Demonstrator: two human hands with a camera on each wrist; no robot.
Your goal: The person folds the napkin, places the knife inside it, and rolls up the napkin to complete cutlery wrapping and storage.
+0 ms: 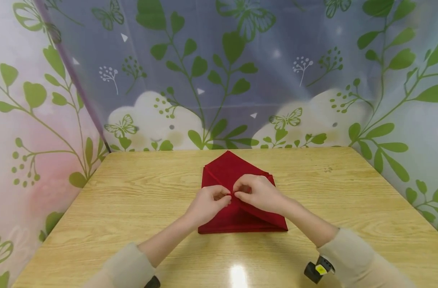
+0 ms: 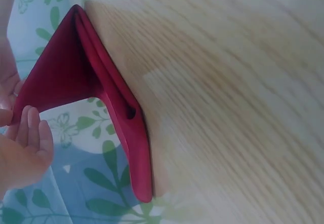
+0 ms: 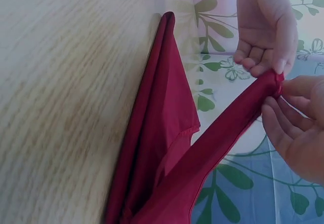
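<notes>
A red cloth (image 1: pixel 227 170), folded in layers with a pointed flap at its far side, lies on the table in front of me. My left hand (image 1: pixel 209 203) pinches a raised part of its edge between thumb and fingers. Close beside it, the right hand (image 1: pixel 259 193) pinches the same raised part. Seen from the right wrist, the lifted cloth (image 3: pixel 217 138) slants up from the folded stack to the fingertips of both hands. The left wrist view shows a hollow under the lifted red layer (image 2: pixel 63 69), while the lower layers stay flat on the table.
The wooden table (image 1: pixel 140 192) extends around the cloth on all sides. Behind it hangs a printed curtain (image 1: pixel 190 80) with leaves and butterflies, which continues along both sides. A dark wrist device (image 1: pixel 317 270) with a yellow patch sits by the right sleeve.
</notes>
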